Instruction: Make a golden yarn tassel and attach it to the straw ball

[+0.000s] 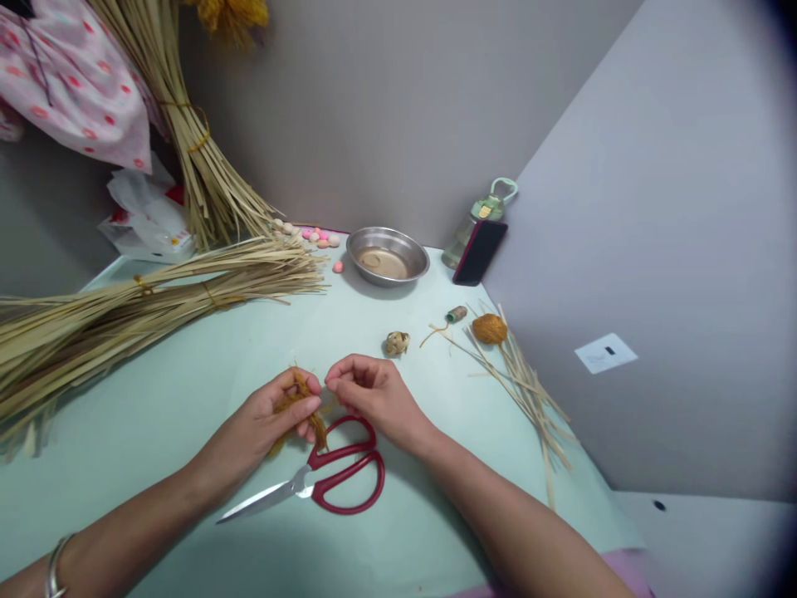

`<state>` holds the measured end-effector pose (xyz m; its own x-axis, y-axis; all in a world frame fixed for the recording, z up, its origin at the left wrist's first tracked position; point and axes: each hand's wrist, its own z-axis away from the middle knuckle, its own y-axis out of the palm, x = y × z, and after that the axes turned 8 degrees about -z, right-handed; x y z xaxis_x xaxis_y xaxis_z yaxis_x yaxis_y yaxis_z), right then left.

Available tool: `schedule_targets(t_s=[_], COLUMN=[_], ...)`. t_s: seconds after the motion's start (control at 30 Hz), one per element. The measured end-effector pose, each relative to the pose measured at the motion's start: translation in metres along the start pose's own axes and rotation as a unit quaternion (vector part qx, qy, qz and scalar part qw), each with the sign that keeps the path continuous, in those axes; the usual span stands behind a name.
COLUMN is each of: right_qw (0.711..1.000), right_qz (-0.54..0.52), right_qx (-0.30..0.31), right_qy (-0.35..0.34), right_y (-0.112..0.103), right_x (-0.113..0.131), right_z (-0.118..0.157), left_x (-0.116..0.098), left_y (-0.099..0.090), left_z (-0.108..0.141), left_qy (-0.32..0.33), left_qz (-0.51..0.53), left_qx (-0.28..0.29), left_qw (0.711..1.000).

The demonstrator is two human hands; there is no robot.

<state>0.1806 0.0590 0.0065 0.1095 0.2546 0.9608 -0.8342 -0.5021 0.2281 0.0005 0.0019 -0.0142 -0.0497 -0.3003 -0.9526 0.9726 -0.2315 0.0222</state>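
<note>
My left hand (pixel 280 411) is closed around a loose bundle of mustard-brown yarn (pixel 319 428), whose strands stick out above and below the fingers. Just right of it, my right hand (pixel 367 390) has thumb and forefinger pinched together near the yarn; whatever is between the fingertips is too small to make out. Beneath both hands lie scissors with red handles (pixel 349 496), closed, blades pointing to the lower left. A small woven straw ball (pixel 397 343) rests on the table beyond my right hand.
Straw bundles (pixel 155 307) lie at the left. A metal bowl (pixel 387 278) with liquid stands at the back, beside a bottle (pixel 459 239) and a leaning phone (pixel 481 252). On the right are a small spool (pixel 457 314), a brown yarn ball (pixel 489 329) and loose straw strips (pixel 529 390).
</note>
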Motion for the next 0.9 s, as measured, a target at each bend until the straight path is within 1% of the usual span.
schedule_targets(t_s=[0.17, 0.27, 0.37, 0.53, 0.6, 0.73, 0.83, 0.9], right_qw=[0.997, 0.994, 0.993, 0.989, 0.986, 0.983, 0.982, 0.982], right_qz=[-0.075, -0.108, -0.121, -0.149, -0.161, -0.178, -0.181, -0.18], right_qx=[-0.024, -0.018, -0.002, -0.012, -0.012, 0.003, 0.009, 0.012], right_qy=[-0.009, -0.007, 0.006, 0.025, 0.034, 0.048, 0.056, 0.057], right_y=[0.0004, -0.0004, -0.0008, -0.0011, -0.0012, -0.0007, 0.0002, 0.0007], right_x=[0.0028, 0.0025, 0.0024, 0.0026, 0.0027, 0.0034, 0.004, 0.0038], right_z=[-0.0005, -0.0005, -0.0002, -0.0005, -0.001, -0.001, -0.0004, 0.0], left_x=[0.004, 0.006, 0.005, 0.0034, 0.0037, 0.0027, 0.0008, 0.0001], left_y=[0.0014, 0.0022, 0.0015, -0.0021, -0.0029, -0.0021, -0.0007, -0.0001], left_z=[-0.0011, -0.0008, 0.0, 0.0, -0.0006, -0.001, -0.0002, 0.0002], left_qy=[-0.008, -0.006, 0.001, -0.002, -0.007, -0.001, -0.017, -0.018], left_qz=[-0.017, -0.027, -0.024, -0.062, -0.039, 0.045, 0.069, 0.071], left_qx=[0.067, 0.078, 0.061, -0.013, -0.036, -0.05, -0.047, -0.033], left_qw=[0.998, 0.997, 0.998, 0.998, 0.999, 0.998, 0.996, 0.997])
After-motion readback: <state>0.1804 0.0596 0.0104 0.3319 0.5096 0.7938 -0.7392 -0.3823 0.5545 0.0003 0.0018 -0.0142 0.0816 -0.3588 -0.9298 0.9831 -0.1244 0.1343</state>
